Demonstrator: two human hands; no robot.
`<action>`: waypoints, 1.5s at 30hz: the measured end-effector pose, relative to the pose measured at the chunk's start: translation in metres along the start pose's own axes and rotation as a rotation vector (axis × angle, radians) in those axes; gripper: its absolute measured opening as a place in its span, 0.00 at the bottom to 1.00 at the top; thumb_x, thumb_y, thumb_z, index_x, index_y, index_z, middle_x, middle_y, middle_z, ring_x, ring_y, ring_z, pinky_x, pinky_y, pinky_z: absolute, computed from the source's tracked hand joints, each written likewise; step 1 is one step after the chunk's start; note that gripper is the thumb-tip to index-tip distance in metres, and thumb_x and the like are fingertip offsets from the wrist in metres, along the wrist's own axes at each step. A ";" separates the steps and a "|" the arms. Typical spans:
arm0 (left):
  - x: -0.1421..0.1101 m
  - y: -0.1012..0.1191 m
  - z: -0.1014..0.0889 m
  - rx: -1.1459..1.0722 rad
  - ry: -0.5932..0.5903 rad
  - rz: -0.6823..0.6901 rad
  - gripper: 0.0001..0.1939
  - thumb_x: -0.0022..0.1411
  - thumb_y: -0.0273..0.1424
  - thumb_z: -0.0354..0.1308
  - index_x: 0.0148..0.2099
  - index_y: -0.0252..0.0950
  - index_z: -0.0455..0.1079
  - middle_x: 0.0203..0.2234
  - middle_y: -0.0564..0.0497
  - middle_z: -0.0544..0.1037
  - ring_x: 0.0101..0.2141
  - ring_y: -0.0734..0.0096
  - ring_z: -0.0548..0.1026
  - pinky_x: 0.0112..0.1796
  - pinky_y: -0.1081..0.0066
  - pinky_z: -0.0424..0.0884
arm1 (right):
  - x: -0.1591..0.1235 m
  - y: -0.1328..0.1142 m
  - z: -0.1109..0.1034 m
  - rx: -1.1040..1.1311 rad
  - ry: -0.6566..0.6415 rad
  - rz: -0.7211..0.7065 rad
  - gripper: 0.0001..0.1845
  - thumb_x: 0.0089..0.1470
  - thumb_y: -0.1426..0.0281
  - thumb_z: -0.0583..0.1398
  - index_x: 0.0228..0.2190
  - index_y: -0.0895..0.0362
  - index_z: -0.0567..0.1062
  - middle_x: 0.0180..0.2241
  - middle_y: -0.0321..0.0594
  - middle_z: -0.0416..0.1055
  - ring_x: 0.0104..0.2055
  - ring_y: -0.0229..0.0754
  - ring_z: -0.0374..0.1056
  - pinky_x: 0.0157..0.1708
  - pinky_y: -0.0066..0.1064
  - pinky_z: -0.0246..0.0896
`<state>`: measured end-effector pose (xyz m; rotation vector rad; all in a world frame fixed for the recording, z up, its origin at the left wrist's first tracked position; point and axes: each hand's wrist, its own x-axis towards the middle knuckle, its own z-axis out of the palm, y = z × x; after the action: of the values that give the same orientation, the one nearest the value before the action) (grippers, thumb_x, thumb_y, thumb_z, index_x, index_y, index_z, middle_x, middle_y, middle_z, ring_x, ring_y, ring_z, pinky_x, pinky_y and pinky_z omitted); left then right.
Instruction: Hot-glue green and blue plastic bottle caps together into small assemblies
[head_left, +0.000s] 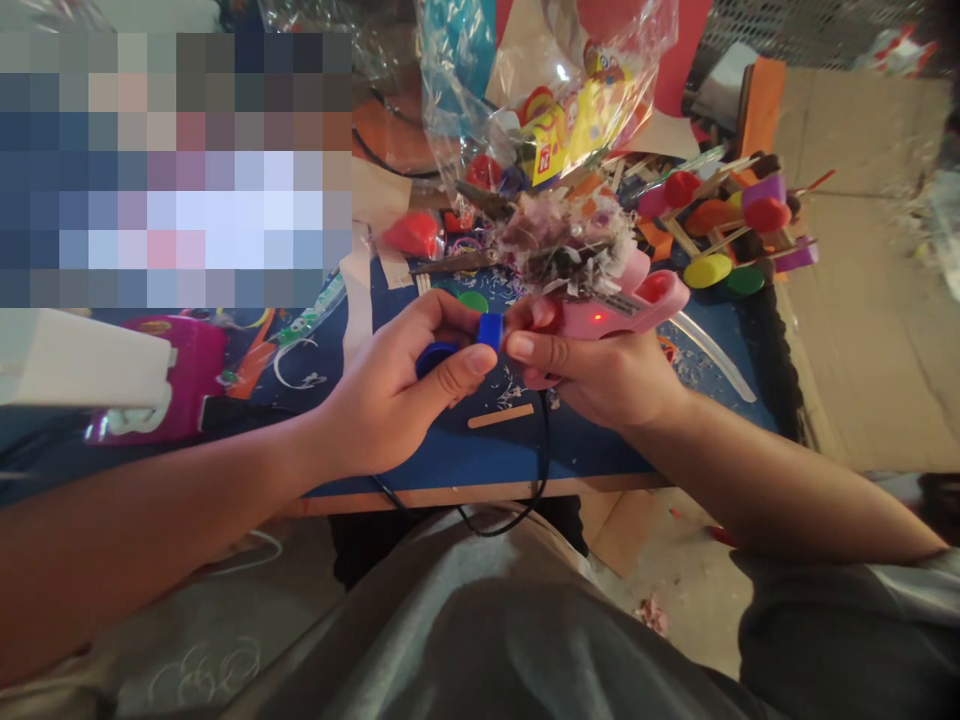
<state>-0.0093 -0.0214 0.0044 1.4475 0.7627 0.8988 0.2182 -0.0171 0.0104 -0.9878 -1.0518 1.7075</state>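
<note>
Between the thumb and fingers of my left hand (405, 385) is a small blue plastic cap (490, 331). A darker blue round piece (436, 356) shows behind the thumb, partly covered. My right hand (615, 370) is closed around a pink glue gun (574, 320) with a small red light lit on its side. The right thumb tip comes close to the blue cap; whether they touch I cannot tell. A black cord (546, 440) hangs below the right hand. The glue gun's nozzle is hidden by my fingers.
A wooden craft stick (500, 416) and scraps lie on the blue tabletop (600, 440). Behind stand a stick-and-cap model (720, 225), a pile of shredded material (566, 240) and a clear plastic bag (555, 100). Cardboard (862, 280) is right, a magenta object (187, 350) left.
</note>
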 end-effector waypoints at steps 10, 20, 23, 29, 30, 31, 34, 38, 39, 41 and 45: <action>0.006 0.000 0.001 -0.208 0.101 -0.083 0.29 0.76 0.60 0.72 0.44 0.41 0.70 0.25 0.56 0.72 0.26 0.70 0.70 0.31 0.64 0.65 | 0.003 0.001 0.003 0.040 -0.025 -0.125 0.34 0.39 0.59 0.87 0.43 0.47 0.78 0.46 0.36 0.78 0.31 0.38 0.70 0.31 0.37 0.70; 0.005 0.007 0.004 -0.358 0.133 -0.146 0.22 0.77 0.46 0.72 0.37 0.39 0.70 0.23 0.55 0.71 0.26 0.72 0.69 0.32 0.67 0.67 | 0.003 -0.002 0.009 0.047 -0.040 -0.117 0.32 0.40 0.61 0.86 0.41 0.47 0.78 0.43 0.38 0.76 0.36 0.42 0.70 0.34 0.38 0.73; 0.004 0.007 0.003 -0.381 0.109 -0.170 0.22 0.77 0.46 0.72 0.36 0.38 0.72 0.24 0.53 0.73 0.26 0.72 0.69 0.32 0.67 0.67 | 0.000 0.000 0.003 -0.041 -0.064 -0.124 0.30 0.46 0.54 0.86 0.44 0.48 0.81 0.42 0.38 0.76 0.35 0.43 0.70 0.31 0.37 0.70; 0.006 0.009 0.005 -0.353 0.065 -0.194 0.26 0.71 0.55 0.77 0.37 0.40 0.75 0.27 0.52 0.74 0.26 0.72 0.68 0.31 0.66 0.66 | -0.003 0.004 -0.007 -0.266 -0.042 -0.226 0.27 0.47 0.54 0.88 0.42 0.48 0.87 0.35 0.34 0.72 0.37 0.43 0.69 0.36 0.37 0.72; 0.006 0.009 0.005 -0.350 0.050 -0.201 0.27 0.71 0.55 0.77 0.36 0.40 0.75 0.26 0.52 0.74 0.26 0.72 0.68 0.31 0.66 0.66 | -0.003 0.004 -0.007 -0.294 -0.030 -0.233 0.26 0.47 0.54 0.88 0.41 0.48 0.87 0.33 0.33 0.72 0.37 0.42 0.69 0.36 0.37 0.72; 0.006 0.010 0.006 -0.350 0.034 -0.214 0.27 0.71 0.56 0.76 0.35 0.40 0.74 0.26 0.52 0.73 0.26 0.72 0.68 0.31 0.66 0.65 | -0.002 0.004 -0.006 -0.320 -0.020 -0.232 0.26 0.47 0.54 0.88 0.41 0.49 0.87 0.32 0.32 0.71 0.36 0.42 0.68 0.37 0.37 0.72; 0.006 0.008 0.005 -0.348 0.007 -0.250 0.27 0.72 0.57 0.75 0.36 0.40 0.76 0.24 0.52 0.71 0.25 0.71 0.67 0.31 0.65 0.63 | -0.001 0.005 -0.004 -0.389 0.008 -0.215 0.25 0.50 0.51 0.87 0.40 0.50 0.87 0.31 0.31 0.72 0.34 0.41 0.67 0.39 0.38 0.74; 0.006 0.004 0.003 -0.344 -0.016 -0.250 0.27 0.71 0.58 0.75 0.37 0.41 0.76 0.24 0.53 0.71 0.25 0.71 0.65 0.30 0.64 0.62 | 0.000 0.006 -0.003 -0.477 0.020 -0.239 0.28 0.54 0.41 0.82 0.37 0.50 0.87 0.34 0.36 0.79 0.40 0.47 0.75 0.53 0.47 0.81; 0.006 0.003 0.003 -0.341 -0.016 -0.250 0.27 0.71 0.59 0.75 0.37 0.41 0.77 0.24 0.53 0.72 0.25 0.71 0.66 0.30 0.64 0.61 | 0.000 0.005 -0.002 -0.480 0.018 -0.247 0.29 0.54 0.39 0.81 0.36 0.50 0.87 0.35 0.37 0.80 0.42 0.48 0.78 0.57 0.50 0.81; 0.005 0.002 0.002 -0.324 -0.019 -0.245 0.28 0.72 0.60 0.74 0.39 0.41 0.77 0.26 0.52 0.74 0.25 0.70 0.67 0.29 0.65 0.61 | -0.001 0.003 -0.001 -0.474 0.018 -0.256 0.29 0.54 0.39 0.81 0.34 0.49 0.86 0.35 0.37 0.81 0.45 0.51 0.80 0.63 0.53 0.81; 0.005 0.001 0.003 -0.268 -0.074 -0.195 0.30 0.73 0.62 0.73 0.43 0.40 0.75 0.27 0.53 0.72 0.25 0.71 0.67 0.28 0.66 0.62 | -0.003 0.000 0.002 -0.442 0.023 -0.284 0.25 0.54 0.43 0.83 0.32 0.48 0.86 0.33 0.37 0.81 0.48 0.54 0.82 0.67 0.55 0.80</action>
<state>-0.0046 -0.0183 0.0062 1.1435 0.6869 0.7621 0.2176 -0.0200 0.0117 -1.0638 -1.5147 1.2554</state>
